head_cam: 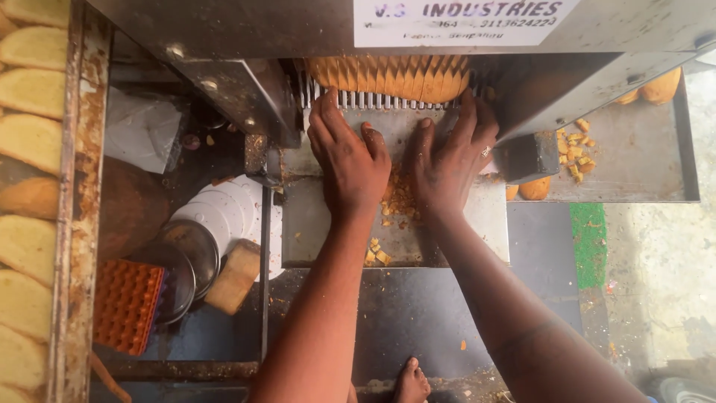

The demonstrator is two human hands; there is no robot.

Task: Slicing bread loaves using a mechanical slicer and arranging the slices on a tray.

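the left hand (349, 160) and right hand (450, 160) lay flat, fingers spread, gripping nothing, on the metal tray (313, 224) just below the sliced loaf (389, 77) in the slicer (246, 89). one loaf, crumbs (399, 198) between the hands. left of the tray, white lids (224, 213), two steel bowls (186, 257), one orange crate (125, 304).

The far half of the sliced golden-brown bread loaf (389, 77) lies hidden under the grey metal slicing-machine housing (313, 26) — the row of pale bread slices (30, 149) is cut by the left edge — and the round grey object (682, 390) at the bottom right corner is too cropped to identify.
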